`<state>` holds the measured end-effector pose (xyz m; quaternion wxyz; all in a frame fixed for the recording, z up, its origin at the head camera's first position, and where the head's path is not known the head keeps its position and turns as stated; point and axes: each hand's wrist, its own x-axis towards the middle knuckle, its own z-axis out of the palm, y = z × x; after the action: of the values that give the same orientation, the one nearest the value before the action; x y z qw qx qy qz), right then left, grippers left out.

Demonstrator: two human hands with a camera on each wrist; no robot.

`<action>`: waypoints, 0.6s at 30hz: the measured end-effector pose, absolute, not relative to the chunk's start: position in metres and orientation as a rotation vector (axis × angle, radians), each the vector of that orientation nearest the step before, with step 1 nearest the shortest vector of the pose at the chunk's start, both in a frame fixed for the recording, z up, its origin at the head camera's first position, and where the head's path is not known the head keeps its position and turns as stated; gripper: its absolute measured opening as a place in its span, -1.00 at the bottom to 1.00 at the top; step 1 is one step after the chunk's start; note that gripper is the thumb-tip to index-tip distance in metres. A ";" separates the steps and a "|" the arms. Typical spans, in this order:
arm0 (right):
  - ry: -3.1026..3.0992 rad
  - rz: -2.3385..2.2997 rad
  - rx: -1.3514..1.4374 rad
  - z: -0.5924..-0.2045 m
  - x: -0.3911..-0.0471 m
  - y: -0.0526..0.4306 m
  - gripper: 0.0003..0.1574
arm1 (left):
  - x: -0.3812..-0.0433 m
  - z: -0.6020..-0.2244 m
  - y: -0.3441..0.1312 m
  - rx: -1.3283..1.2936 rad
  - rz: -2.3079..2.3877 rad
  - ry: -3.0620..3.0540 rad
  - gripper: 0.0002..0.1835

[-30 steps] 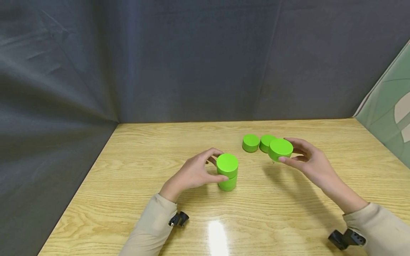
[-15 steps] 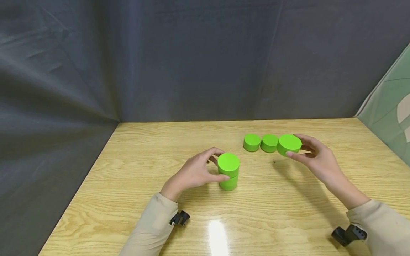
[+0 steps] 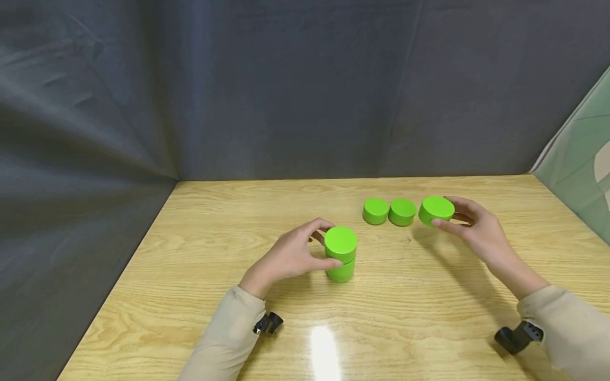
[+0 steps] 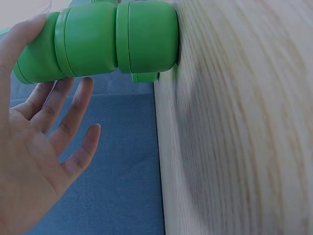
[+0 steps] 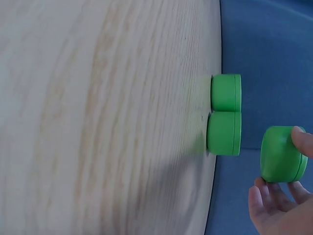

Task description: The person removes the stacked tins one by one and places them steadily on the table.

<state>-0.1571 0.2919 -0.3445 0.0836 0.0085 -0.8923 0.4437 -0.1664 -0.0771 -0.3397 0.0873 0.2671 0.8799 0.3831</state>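
Near the middle of the table rises a stack of round green lidded tins [image 3: 340,269]; the left wrist view shows three, one on another. My left hand [image 3: 293,251] grips the top tin [image 4: 38,54] between thumb [image 4: 30,32] and fingertips, the little finger free. My right hand [image 3: 478,228] pinches another green tin [image 3: 436,209] by its side, thumb in front and fingers behind. The right wrist view shows that tin [image 5: 279,154] held clear of the wood. To its left, two more green tins [image 3: 375,211] stand side by side, touching or nearly so.
The light wood table [image 3: 229,211] ends at a dark cloth backdrop [image 3: 295,95] behind and on the left. A green printed panel [image 3: 579,153] borders the right. Small black wrist cameras [image 3: 518,337] sit on both sleeves.
My right hand has carried its tin rightward and slightly toward the back, away from in front of the two standing tins. My left hand stays at the stack.
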 end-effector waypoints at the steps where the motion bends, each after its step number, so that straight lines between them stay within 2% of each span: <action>1: -2.673 1.326 0.014 -0.345 -0.158 0.293 -0.10 | -0.167 -0.340 -0.077 0.797 1.140 2.622 -0.32; 18: -2.761 1.361 -0.095 -0.356 -0.182 0.304 -0.02 | -0.166 -0.341 -0.078 0.794 1.140 2.616 -0.32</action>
<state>-0.1816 0.3042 -0.3557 0.0309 -0.0308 -0.8961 0.4416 -0.1662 -0.0780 -0.3408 0.0896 0.2670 0.8796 0.3834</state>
